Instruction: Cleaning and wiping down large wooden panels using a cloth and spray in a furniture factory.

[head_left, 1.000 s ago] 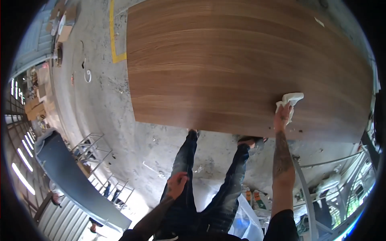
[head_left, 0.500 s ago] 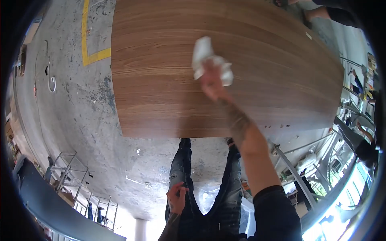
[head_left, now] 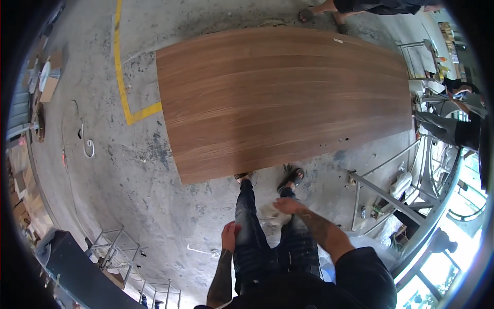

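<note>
A large wood-grain panel point(head_left: 288, 92) lies flat in front of my feet. Off its near edge, beside my right thigh, my right hand point(head_left: 289, 205) is closed on a pale cloth point(head_left: 274, 214), which hangs below the fingers and looks smeared by motion. My left hand point(head_left: 230, 236) hangs next to my left thigh, fingers loosely bent and holding nothing I can see. Several small dark holes or spots point(head_left: 339, 140) show near the panel's near right edge, and a small pale label point(head_left: 338, 40) lies by its far edge.
Yellow tape point(head_left: 123, 92) marks the concrete floor left of the panel. Metal frames point(head_left: 386, 195) stand at the right, and wire racks point(head_left: 116, 252) at the lower left. A person's sandalled foot point(head_left: 306, 15) is beyond the far edge; another person point(head_left: 442, 126) stands at the right.
My right hand has come off the panel and back toward my right thigh with the cloth. My view has shifted back, so more of the panel and my feet now show.
</note>
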Tool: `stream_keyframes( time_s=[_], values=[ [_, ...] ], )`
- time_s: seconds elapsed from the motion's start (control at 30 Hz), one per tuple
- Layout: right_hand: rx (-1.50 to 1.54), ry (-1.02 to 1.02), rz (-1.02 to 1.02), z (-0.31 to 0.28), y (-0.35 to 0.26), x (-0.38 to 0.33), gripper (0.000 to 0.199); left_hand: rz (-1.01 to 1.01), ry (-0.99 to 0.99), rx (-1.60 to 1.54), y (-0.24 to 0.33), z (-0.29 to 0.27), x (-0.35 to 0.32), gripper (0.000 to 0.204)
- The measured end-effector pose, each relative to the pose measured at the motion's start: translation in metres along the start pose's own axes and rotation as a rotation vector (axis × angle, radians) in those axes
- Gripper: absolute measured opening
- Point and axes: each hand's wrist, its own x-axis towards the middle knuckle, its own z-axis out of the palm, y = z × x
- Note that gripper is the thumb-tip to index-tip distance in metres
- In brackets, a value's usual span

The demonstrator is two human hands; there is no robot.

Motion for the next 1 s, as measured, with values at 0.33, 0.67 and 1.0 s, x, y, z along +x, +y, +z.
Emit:
stream_keyframes(
  time_s=[0.33,0.67,1.0],
  values=[
    [0.351,0.730,0.019,-0.012,0.095,-0.187,0.016,-0.065,0.069,0.416,0.006,-0.060,-0.005,0.038],
    [0.649,1.116,0.185,0.232,0.189,-0.252,0.034,0.395,-0.190,0.729,0.065,0.021,-0.041,0.031],
    [1.049,0.932,0.349,0.324,0.185,-0.225,0.046,0.627,-0.215,1.154,0.101,0.126,-0.106,0.035]
  ],
)
